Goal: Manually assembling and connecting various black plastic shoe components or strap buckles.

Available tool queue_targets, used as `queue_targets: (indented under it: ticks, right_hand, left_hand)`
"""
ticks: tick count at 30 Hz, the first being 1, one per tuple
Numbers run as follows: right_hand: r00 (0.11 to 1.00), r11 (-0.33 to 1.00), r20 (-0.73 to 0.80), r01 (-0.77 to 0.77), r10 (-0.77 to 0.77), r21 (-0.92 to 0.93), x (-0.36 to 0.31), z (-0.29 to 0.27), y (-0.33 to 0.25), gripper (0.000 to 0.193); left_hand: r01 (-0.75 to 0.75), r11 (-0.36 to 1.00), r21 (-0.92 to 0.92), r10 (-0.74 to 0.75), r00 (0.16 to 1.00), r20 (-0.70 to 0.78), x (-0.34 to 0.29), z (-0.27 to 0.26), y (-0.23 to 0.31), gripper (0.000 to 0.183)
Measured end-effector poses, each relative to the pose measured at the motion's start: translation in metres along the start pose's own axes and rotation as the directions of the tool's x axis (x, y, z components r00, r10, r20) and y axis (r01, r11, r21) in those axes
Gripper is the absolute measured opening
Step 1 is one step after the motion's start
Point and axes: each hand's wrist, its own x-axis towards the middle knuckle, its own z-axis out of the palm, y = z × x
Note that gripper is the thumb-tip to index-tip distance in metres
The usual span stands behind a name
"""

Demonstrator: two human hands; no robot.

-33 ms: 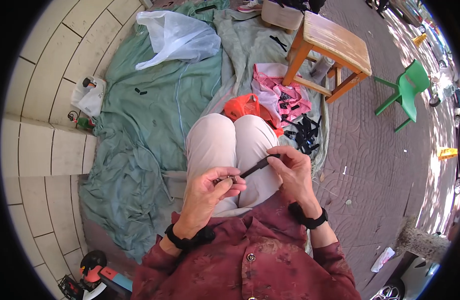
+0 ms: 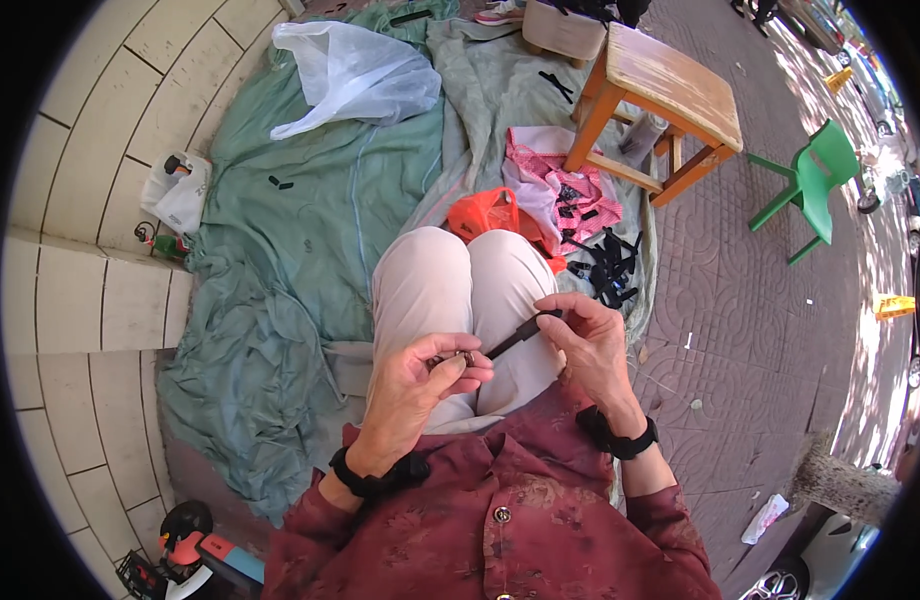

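Note:
Above my lap, my right hand (image 2: 592, 345) pinches the upper end of a short flat black strip (image 2: 514, 337) between thumb and fingers. The strip slants down to the left, its lower end by the fingertips of my left hand (image 2: 412, 385). Closed in my left hand is a small dark brown, shiny piece (image 2: 468, 358); its kind is too small to make out, and the fingers partly cover it. Beyond my right knee lies a heap of black straps and clips (image 2: 610, 268). More small black pieces (image 2: 570, 200) rest on a pink and white cloth (image 2: 536, 152).
Under me spreads a green cloth (image 2: 280, 240). An orange-red plastic bag (image 2: 485, 212) sits by my knees, a clear plastic bag (image 2: 365, 75) farther off. A wooden stool (image 2: 670, 85) and a green chair (image 2: 815, 180) stand to the right; a tiled wall (image 2: 90, 290) bounds the left.
The black strip has shifted very slightly downward near the left fingertips. Both hands keep their holds, and the surroundings look the same.

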Motion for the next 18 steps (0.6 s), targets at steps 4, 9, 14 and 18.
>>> queue_targets:
  ticks: [4, 9, 14, 18]
  right_hand:
    - [0.971, 0.905, 0.132, -0.235, 0.200, 0.355, -0.006, -0.008, -0.024, 0.016]
    - [0.975, 0.833, 0.160, -0.216, 0.155, 0.509, -0.007, -0.005, -0.030, 0.017]
    - [0.978, 0.879, 0.145, -0.198, 0.148, 0.434, -0.014, 0.007, -0.025, 0.016]
    - [0.977, 0.939, 0.197, -0.145, 0.086, 0.311, -0.017, 0.013, -0.026, 0.017]
  left_hand:
    - [0.005, 0.999, 0.036, -0.006, 1.000, 0.027, 0.006, 0.004, 0.002, 0.031]
    - [0.195, 0.970, 0.143, -0.229, 0.929, 0.292, 0.009, 0.016, 0.000, 0.029]
    - [0.239, 0.967, 0.088, -0.255, 0.918, 0.305, 0.010, 0.018, -0.007, 0.023]
    - [0.208, 0.977, 0.040, -0.212, 0.955, 0.207, 0.010, 0.020, -0.007, 0.021]
